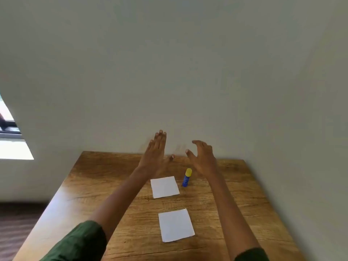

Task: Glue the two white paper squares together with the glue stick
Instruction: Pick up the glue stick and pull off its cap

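Two white paper squares lie flat on the wooden table [105, 187]: the far paper square [164, 187] and the near paper square [176, 225], apart from each other. A blue glue stick [187, 177] with a yellow cap stands upright just right of the far square. My left hand [155, 154] is raised above the table beyond the far square, fingers straight, holding nothing. My right hand [202, 157] hovers above and behind the glue stick, fingers loosely spread and bent, not touching it.
The table's far edge meets a plain pale wall [188, 72]. A window [11, 140] shows at the far left. Dark floor [17, 227] lies left of the table. Green sleeves cover both forearms near the bottom edge.
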The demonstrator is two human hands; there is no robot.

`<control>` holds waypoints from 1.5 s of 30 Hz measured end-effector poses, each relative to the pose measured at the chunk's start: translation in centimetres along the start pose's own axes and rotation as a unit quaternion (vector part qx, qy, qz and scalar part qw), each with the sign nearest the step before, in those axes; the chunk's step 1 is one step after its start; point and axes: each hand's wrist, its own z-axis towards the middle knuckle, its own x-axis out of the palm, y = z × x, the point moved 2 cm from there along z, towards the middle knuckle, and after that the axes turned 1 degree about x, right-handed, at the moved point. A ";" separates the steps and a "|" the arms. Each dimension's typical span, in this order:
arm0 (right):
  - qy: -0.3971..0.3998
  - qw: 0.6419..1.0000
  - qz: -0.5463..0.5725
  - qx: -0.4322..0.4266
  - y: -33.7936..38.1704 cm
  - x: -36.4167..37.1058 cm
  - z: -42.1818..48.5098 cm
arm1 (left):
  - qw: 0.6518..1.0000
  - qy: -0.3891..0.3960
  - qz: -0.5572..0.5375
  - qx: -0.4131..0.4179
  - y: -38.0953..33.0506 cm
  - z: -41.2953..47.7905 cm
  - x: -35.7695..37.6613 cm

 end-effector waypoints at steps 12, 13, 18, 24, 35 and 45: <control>0.092 0.992 -0.031 0.075 -2.9 4.5 -1.5 | 0.973 0.094 -0.204 -0.056 0.1 -3.7 6.6; 0.091 0.992 -0.030 0.078 -2.8 4.6 -1.5 | 0.968 0.093 -0.224 -0.065 -0.1 -3.9 6.7; 0.067 0.996 -0.018 0.058 -1.6 4.5 -2.6 | 0.949 0.067 -0.295 -0.090 -1.2 -4.6 6.7; 0.090 0.994 0.061 0.020 0.7 4.6 -4.5 | 0.938 0.020 -0.340 -0.062 -1.4 -5.1 6.5; 0.130 0.991 0.012 -0.036 1.3 4.4 -4.5 | 0.946 0.039 -0.315 -0.070 -0.5 -5.4 6.5; 0.144 0.985 0.063 -0.069 0.7 3.0 -4.0 | 0.935 0.047 -0.334 -0.107 0.2 -6.4 5.6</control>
